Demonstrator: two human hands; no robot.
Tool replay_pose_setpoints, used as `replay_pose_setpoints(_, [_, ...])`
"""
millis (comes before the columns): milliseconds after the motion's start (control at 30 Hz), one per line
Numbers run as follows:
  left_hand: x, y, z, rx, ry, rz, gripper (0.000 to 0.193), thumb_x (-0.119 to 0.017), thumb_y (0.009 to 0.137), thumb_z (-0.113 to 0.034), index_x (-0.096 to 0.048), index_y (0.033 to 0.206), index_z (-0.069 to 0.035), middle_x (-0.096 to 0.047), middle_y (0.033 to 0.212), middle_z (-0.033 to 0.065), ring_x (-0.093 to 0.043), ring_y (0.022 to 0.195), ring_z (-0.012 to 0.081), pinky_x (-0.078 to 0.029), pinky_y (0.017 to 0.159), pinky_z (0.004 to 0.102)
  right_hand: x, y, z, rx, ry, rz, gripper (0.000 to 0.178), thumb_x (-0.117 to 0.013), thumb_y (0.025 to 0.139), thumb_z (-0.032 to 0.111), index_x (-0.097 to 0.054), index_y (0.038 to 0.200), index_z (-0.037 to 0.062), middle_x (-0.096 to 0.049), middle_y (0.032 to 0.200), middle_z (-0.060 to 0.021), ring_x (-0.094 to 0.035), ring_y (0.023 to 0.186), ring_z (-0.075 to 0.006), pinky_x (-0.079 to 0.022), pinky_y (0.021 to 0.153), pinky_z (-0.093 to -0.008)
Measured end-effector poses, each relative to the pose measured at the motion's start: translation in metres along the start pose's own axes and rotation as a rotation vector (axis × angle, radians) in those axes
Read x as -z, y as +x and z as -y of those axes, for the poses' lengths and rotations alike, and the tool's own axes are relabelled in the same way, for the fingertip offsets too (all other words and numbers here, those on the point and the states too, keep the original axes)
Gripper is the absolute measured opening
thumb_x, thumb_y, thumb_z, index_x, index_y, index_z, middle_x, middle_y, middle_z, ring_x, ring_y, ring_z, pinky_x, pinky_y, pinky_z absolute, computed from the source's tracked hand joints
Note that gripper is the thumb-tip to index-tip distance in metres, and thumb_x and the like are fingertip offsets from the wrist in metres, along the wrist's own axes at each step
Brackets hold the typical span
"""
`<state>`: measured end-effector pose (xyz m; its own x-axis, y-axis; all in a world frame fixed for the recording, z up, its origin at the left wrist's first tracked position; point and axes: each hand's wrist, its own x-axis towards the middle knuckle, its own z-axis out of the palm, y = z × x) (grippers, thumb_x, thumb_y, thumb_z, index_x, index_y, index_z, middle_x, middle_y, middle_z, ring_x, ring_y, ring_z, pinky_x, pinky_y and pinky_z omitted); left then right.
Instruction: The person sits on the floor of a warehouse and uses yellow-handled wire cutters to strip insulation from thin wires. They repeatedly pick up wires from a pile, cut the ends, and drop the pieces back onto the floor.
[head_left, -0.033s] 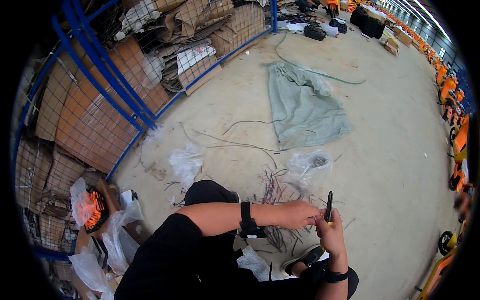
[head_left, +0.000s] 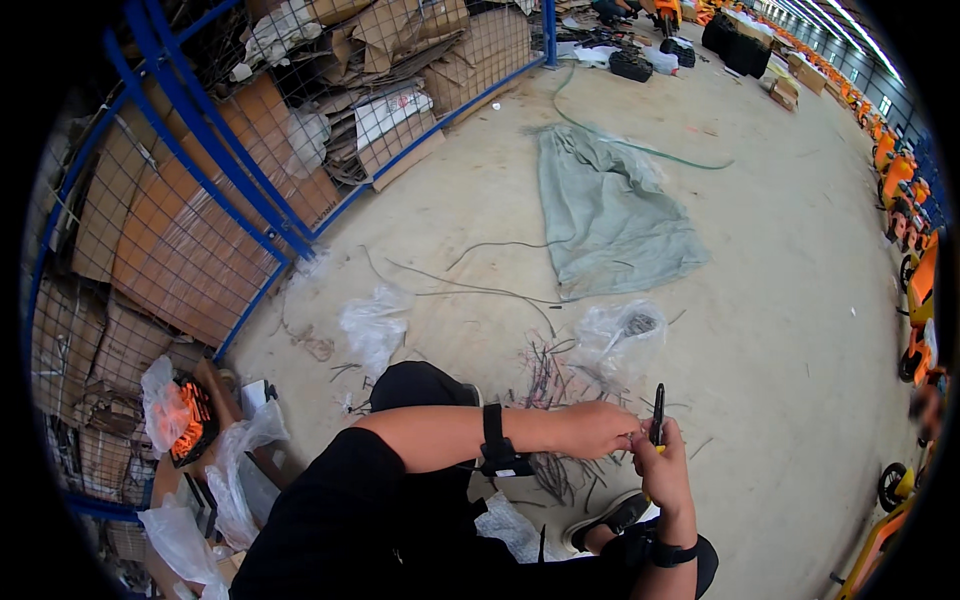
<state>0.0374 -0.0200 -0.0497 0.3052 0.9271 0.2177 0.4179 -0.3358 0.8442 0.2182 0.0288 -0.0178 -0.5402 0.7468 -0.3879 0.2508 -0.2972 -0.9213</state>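
- The black hand tool (head_left: pixel 657 410) stands upright in the right hand (head_left: pixel 665 470), whose fingers are curled shut around its lower part; a bit of yellow shows at the grip (probably the handle).
- The left hand (head_left: pixel 597 430) meets it from the side, fingertips pinched together just at the tool's jaws. Whatever they pinch is too small to make out.
- The tool looks stiff and light enough for one hand; it is best held low on the handles, away from the working end.
- Below the hands, a scatter of short dark wire pieces (head_left: pixel 548 375) lies on the concrete floor (head_left: pixel 780 300); they look thin, bendy and easy to lose from the fingers.
- Near by sit a clear plastic bag (head_left: pixel 620 335) and, farther out, a flat grey-green sack (head_left: pixel 610 215).
- At the left stands a blue wire cage (head_left: pixel 200 150) stuffed with cardboard.
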Motion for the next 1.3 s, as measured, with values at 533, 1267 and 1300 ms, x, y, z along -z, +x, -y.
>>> replay_pose_setpoints(533, [0.006,0.0,-0.014,0.123,0.058,-0.02,0.01,-0.061,0.074,-0.013,-0.061,0.074,-0.003,-0.062,0.071,0.013,-0.059,0.064,0.0347,-0.045,0.055,0.0435,-0.001,-0.013,0.012,-0.082,0.261,0.161,0.018,-0.056,0.093,0.011,-0.049,0.109,0.0081,-0.049,0.07,0.0014,-0.039,0.051,-0.0063,-0.03,0.045,-0.0224])
replay_pose_setpoints(1267, [0.029,-0.005,-0.024,0.549,-0.871,0.301,0.014,-0.052,0.087,-0.01,-0.062,0.09,-0.001,-0.062,0.083,0.0026,-0.044,0.058,0.0044,-0.034,0.051,0.0209,0.011,-0.031,0.044,-0.148,0.614,0.299,0.04,-0.055,0.092,0.006,-0.045,0.13,0.0051,-0.044,0.069,0.0006,-0.036,0.056,-0.0075,-0.029,0.05,-0.023])
replay_pose_setpoints(1300, [0.029,-0.005,-0.024,0.553,-0.884,0.293,0.014,-0.052,0.087,-0.01,-0.062,0.091,-0.001,-0.062,0.083,0.0029,-0.043,0.058,0.0044,-0.034,0.05,0.0208,0.012,-0.03,0.043,-0.138,0.611,0.314,0.039,-0.055,0.092,0.006,-0.045,0.13,0.0051,-0.044,0.069,0.001,-0.036,0.057,-0.0075,-0.029,0.051,-0.023])
